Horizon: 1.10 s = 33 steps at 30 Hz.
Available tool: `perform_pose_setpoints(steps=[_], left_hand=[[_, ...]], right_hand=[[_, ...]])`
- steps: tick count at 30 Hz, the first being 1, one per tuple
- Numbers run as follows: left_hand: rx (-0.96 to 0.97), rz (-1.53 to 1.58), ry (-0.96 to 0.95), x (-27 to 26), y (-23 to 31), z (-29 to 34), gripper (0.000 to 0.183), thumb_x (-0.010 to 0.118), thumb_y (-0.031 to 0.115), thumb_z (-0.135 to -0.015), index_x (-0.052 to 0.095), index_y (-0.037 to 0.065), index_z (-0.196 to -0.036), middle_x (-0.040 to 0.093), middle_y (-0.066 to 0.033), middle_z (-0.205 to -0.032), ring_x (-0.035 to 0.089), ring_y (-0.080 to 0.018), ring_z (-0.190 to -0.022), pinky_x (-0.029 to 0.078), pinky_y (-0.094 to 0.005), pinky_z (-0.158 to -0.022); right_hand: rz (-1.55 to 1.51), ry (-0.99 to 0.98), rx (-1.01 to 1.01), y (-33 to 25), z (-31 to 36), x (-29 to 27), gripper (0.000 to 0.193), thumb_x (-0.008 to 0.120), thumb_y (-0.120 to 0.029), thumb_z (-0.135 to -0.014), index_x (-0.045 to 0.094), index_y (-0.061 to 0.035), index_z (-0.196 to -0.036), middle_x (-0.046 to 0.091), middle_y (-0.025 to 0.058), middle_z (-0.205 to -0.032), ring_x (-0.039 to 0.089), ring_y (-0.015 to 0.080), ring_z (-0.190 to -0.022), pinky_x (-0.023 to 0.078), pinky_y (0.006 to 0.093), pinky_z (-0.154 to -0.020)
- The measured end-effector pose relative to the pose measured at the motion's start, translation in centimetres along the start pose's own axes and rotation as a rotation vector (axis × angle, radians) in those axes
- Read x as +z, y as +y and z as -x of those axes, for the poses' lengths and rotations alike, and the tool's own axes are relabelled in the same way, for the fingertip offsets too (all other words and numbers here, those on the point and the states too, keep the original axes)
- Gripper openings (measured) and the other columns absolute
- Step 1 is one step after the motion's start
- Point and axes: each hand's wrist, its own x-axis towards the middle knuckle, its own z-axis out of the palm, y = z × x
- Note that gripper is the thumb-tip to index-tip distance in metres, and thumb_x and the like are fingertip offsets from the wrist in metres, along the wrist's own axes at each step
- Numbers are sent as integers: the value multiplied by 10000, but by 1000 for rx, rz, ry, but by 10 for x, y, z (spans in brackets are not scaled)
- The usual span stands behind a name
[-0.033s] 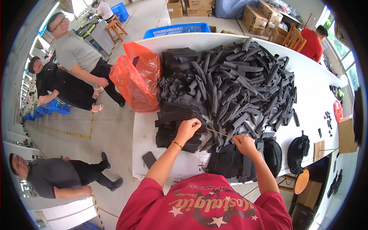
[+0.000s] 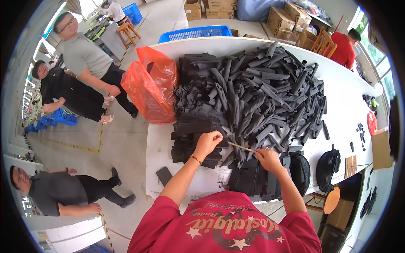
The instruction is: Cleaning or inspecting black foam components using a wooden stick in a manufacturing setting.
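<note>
My right hand (image 2: 268, 159) is closed around one end of a thin, flat grey-brown stick (image 2: 241, 146). The stick points left toward my left hand (image 2: 206, 143), its tip a short way from the fingertips. My left fingers are pinched together over stacked flat black fabric pieces (image 2: 192, 127); whatever is between them is too small to make out. Beyond both hands spreads a large heap of black fabric tubes (image 2: 270, 90). More flat black pieces (image 2: 244, 179) lie just in front of my right hand.
An orange plastic bag (image 2: 152, 90) stands at the white table's left edge, with a dark phone (image 2: 164, 175) nearer me. Two black pouches (image 2: 300, 170) (image 2: 328, 168) lie to the right. A blue basket (image 2: 196, 33) is behind the table. Several people stand left.
The stick in my right hand has turned slightly, so its flat side shows broader. My left hand has shifted a touch to the right, still pinched.
</note>
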Motion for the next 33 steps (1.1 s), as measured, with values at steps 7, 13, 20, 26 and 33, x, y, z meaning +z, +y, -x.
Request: perform_pose_setpoints(steps=[7,13,20,26,33], left_hand=[[352,-44,-193,29,38,23,121,613,176,-841,633,60,-870,638,-114,-745,641,-271,-686,473,-377,-595],[-83,549,955,12,44,57,362,751,116,-785,581,18,-1089,608,-80,-948,595,-213,-848,483,-320,-799],[-444,1591,424,28,25,68,265,668,251,-886,628,16,-1002,663,-93,-798,660,-261,-777,542,-375,-794],[-497,1609,497,27,35,62,233,651,256,-901,623,35,-972,640,-69,-767,641,-236,-743,531,-356,-731],[-506,1517,511,22,43,59,238,680,241,-880,619,22,-950,623,-92,-727,633,-221,-668,542,-345,-649]], right_hand=[[-429,179,-159,-36,-13,57,314,528,9,-829,572,-19,-1139,558,138,-812,606,245,-646,484,348,-617],[-735,66,-67,-60,-2,96,324,529,50,-831,550,17,-1153,517,42,-793,524,135,-592,426,274,-550],[-485,341,-132,-127,8,107,317,542,40,-836,527,25,-1152,550,215,-937,566,383,-786,460,421,-672],[-392,381,-73,-128,17,120,267,518,-26,-905,490,21,-1167,532,250,-987,558,464,-835,463,488,-669],[-456,347,-92,-124,22,124,112,506,-67,-925,502,41,-895,544,273,-813,525,472,-753,399,493,-613]])
